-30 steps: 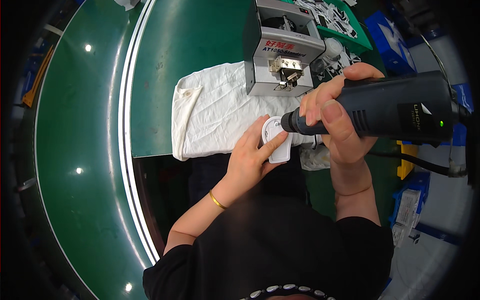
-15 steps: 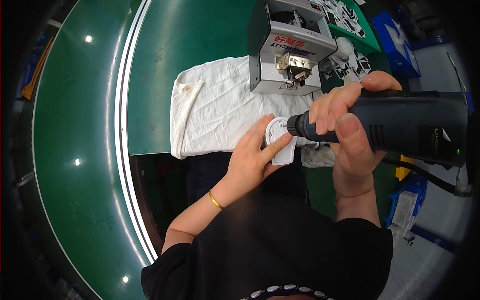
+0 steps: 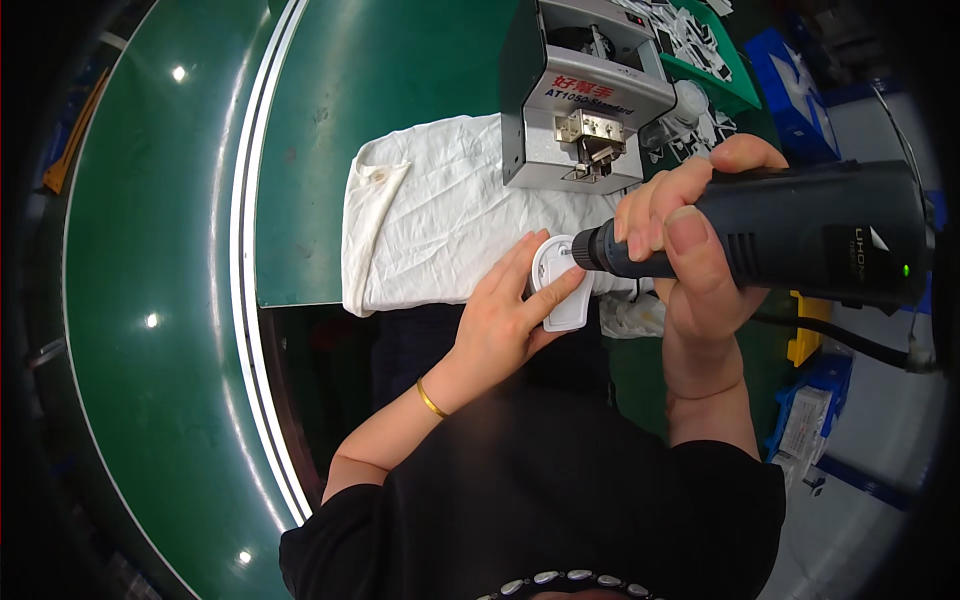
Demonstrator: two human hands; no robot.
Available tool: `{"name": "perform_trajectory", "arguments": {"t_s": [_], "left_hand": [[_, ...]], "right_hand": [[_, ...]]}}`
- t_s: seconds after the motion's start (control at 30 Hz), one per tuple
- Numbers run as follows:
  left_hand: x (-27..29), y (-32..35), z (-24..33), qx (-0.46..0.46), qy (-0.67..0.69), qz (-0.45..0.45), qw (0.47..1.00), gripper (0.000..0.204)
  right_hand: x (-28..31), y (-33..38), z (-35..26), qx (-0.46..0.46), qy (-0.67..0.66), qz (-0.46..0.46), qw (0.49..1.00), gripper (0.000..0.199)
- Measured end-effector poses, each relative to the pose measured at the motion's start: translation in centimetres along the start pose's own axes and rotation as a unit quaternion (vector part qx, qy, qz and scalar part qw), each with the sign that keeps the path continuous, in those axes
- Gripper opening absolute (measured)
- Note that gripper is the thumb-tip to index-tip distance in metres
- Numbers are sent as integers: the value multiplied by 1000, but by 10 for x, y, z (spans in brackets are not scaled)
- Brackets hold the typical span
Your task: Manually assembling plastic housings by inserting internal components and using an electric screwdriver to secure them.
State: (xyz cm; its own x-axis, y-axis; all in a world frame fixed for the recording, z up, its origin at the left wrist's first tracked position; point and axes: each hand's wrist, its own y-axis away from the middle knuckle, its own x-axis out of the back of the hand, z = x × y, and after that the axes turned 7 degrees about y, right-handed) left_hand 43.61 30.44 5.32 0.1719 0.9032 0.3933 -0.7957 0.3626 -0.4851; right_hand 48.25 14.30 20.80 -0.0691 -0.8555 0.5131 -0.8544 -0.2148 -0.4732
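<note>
My left hand (image 3: 505, 310) grips a small white plastic housing (image 3: 567, 313), rounded at one end, at the front edge of a folded white cloth (image 3: 440, 210). Its thumb lies across the housing's face. My right hand (image 3: 695, 225) is wrapped round a black electric screwdriver (image 3: 790, 235), held almost level. The screwdriver's narrow nose points left, and its bit meets the housing near the rounded end. A green light glows at the tool's rear. Whether a screw sits under the bit is too small to tell.
A grey screw-feeding machine (image 3: 585, 110) stands behind the cloth. Right of it are a clear round container (image 3: 688, 100) and a green bin (image 3: 738, 90) of white parts. Blue bins (image 3: 790, 95) stand farther right. The screwdriver's black cable (image 3: 840, 338) hangs at the right. A green conveyor (image 3: 160, 260) runs along the left.
The rear of the screwdriver and my right hand have shifted slightly up and left. My left hand and the housing hold almost the same place, with the bit still at the housing.
</note>
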Motion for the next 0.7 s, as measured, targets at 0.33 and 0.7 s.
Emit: {"name": "perform_trajectory", "arguments": {"t_s": [0.33, 0.7], "left_hand": [[0, -1, 0, -1, -2, 0, 1000, 74], [0, -1, 5, -2, -14, -5, 1000, 79]], "right_hand": [[-5, 2, 4, -5, -55, -1, 998, 45], [-11, 2, 12, -2, -240, 46, 970, 47]]}}
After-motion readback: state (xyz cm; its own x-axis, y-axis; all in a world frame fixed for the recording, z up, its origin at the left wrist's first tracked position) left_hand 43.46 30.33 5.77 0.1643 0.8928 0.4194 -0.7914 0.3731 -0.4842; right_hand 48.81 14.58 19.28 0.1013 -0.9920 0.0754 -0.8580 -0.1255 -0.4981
